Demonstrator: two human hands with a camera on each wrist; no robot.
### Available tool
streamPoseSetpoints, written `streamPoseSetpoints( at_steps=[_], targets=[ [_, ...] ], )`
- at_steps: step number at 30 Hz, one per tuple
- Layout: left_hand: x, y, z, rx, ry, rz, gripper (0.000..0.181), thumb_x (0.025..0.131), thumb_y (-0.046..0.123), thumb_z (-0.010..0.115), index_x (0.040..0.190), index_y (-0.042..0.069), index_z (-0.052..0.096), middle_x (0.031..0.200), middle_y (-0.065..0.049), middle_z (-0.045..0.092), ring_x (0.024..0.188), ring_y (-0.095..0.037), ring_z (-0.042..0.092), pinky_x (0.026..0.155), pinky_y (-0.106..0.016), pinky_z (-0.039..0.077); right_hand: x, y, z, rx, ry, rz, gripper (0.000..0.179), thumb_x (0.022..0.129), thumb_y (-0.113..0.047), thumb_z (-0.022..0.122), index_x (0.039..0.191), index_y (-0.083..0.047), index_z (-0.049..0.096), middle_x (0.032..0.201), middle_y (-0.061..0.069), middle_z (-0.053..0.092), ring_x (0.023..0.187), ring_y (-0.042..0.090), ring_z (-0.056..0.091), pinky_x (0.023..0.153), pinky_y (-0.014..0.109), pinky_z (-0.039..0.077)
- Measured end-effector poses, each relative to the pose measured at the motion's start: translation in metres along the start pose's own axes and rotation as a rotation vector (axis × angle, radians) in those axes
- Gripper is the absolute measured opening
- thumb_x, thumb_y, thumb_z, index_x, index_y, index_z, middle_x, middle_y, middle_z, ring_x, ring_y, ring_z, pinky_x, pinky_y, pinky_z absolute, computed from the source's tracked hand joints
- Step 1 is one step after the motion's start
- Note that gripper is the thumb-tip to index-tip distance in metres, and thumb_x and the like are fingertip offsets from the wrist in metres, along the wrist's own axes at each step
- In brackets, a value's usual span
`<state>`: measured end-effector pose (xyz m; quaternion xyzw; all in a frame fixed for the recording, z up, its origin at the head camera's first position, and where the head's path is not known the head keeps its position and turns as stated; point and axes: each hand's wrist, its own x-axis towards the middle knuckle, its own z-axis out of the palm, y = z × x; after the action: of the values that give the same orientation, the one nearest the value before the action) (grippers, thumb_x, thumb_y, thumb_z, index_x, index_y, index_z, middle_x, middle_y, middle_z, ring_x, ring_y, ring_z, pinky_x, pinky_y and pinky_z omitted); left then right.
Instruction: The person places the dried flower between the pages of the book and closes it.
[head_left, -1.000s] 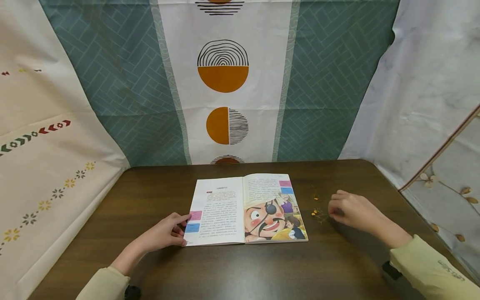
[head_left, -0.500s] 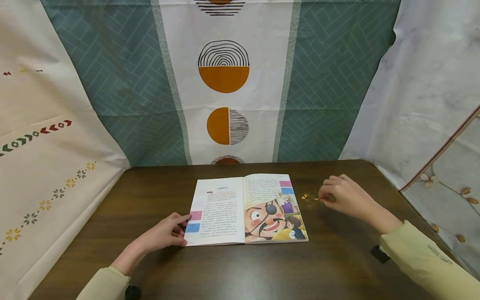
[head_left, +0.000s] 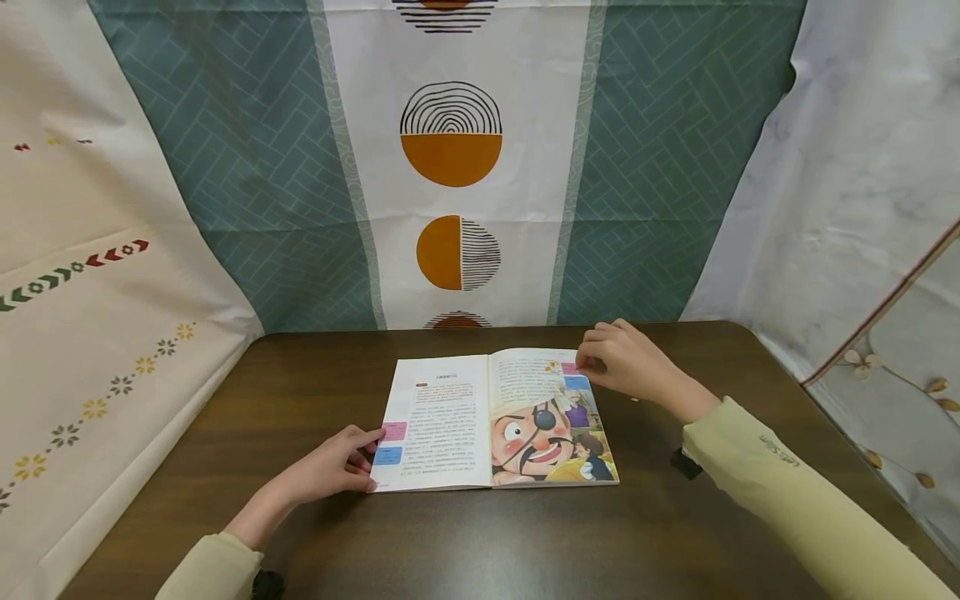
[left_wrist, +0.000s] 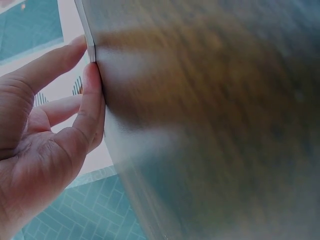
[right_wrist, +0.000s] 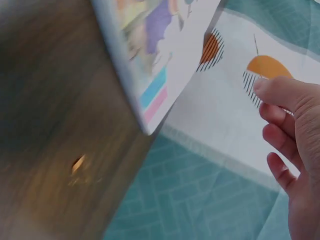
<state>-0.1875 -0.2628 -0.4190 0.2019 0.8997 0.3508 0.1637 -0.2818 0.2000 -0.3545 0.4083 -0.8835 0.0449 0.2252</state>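
Jutting from the right grip [head_left: 624,359], a sprig [head_left: 552,367] overhangs the book [head_left: 442,433].

Book [head_left: 444,425] print too small to read, sleeve [head_left: 780,483] lettering blurred

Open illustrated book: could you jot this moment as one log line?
left hand: touches open white-paged book, left edge | right hand: pinches thin yellow-flowered sprig near right page
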Motion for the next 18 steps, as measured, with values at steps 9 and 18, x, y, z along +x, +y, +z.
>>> streamPoseSetpoints(
  at_steps=[9,18],
  targets=[
    [-0.001,-0.001,-0.001,0.012,0.007,-0.010,0.083,0.081,0.016,0.081,0.147,-0.009,0.037,0.116,-0.016,0.049,0.096,-0.019,0.058,0.080,-0.025,0.054,0.041,-0.013,0.012,0.015,0.009,-0.069,0.008,0.081,-0.017,0.081,0.083,-0.021,0.074,0.079,-0.006,0.065,0.077,0.013,0.055,0.080,0.036,0.044],
    [0.000,-0.002,0.000,0.008,0.011,-0.016,0.084,0.079,0.015,0.081,0.147,-0.009,0.038,0.117,-0.016,0.049,0.094,-0.019,0.055,0.081,-0.025,0.053,0.069,-0.026,0.026,0.096,-0.004,-0.092,0.006,0.086,-0.017,0.076,0.083,-0.022,0.074,0.079,-0.006,0.065,0.076,0.012,0.053,0.079,0.034,0.043]
  ],
)
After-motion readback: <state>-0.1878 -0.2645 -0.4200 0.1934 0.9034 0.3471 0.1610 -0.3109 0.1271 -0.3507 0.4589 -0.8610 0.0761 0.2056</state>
